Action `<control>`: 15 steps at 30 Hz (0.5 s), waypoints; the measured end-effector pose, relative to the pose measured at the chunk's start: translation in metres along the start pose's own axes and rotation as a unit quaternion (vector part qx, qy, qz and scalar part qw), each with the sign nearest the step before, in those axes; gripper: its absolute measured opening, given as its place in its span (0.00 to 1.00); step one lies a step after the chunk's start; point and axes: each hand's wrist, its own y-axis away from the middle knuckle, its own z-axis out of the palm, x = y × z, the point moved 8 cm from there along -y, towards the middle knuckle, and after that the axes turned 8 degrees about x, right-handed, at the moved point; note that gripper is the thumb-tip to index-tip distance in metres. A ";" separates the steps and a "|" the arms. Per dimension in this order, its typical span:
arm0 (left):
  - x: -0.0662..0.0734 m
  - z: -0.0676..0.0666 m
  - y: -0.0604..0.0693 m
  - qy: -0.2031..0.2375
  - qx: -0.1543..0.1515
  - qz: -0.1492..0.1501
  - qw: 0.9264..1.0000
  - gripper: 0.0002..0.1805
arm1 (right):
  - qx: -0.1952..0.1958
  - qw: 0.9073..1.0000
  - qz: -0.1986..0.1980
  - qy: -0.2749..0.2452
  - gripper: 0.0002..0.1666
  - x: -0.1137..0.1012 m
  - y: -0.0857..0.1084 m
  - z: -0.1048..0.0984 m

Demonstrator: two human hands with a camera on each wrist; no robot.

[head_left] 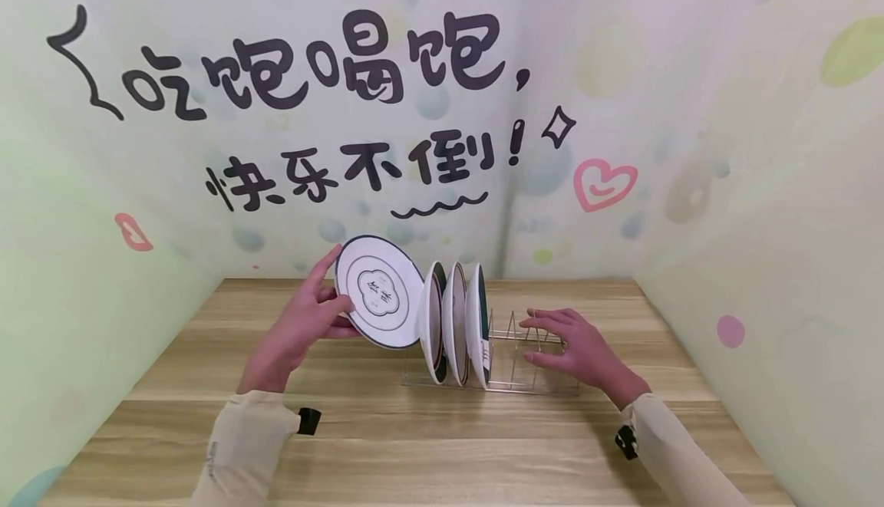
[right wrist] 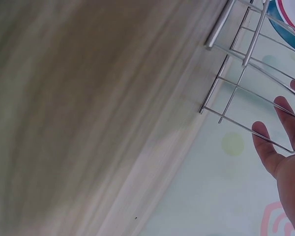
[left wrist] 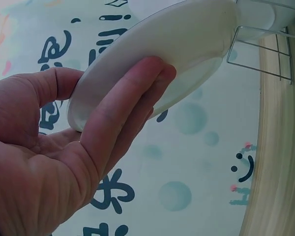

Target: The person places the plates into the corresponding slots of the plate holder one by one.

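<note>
My left hand (head_left: 307, 323) holds a white plate (head_left: 382, 292) by its left edge, thumb on the front face and fingers behind it. The plate is tilted, its dark rim and printed centre turned towards me. In the left wrist view the fingers lie along the pale underside of the plate (left wrist: 152, 44). Three more dishes, a left one (head_left: 428, 323), a middle one (head_left: 451, 323) and a right one (head_left: 475, 323), stand on edge in a wire rack (head_left: 532, 393). My right hand (head_left: 583, 346) is at the rack's right end, fingers spread loosely by the wires.
The rack stands on a wood-grain table (head_left: 428, 446). Behind it rises a pale wall (head_left: 311, 123) with black lettering, and further pale walls flank the table on the left and right. The held plate's right edge is close to the leftmost racked dish.
</note>
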 end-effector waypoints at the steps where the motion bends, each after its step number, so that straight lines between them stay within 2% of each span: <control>1: 0.001 0.002 0.001 -0.003 0.000 0.000 1.000 0.51 | 0.000 1.000 0.000 -0.001 0.32 0.000 0.000 0.000; 8: 0.009 0.013 0.003 -0.033 0.000 0.007 0.999 0.52 | 0.007 1.000 -0.014 0.002 0.33 -0.001 -0.001 0.000; 15: 0.013 0.026 0.005 -0.055 0.003 0.014 0.998 0.52 | 0.005 1.000 -0.008 -0.003 0.33 -0.002 0.000 0.000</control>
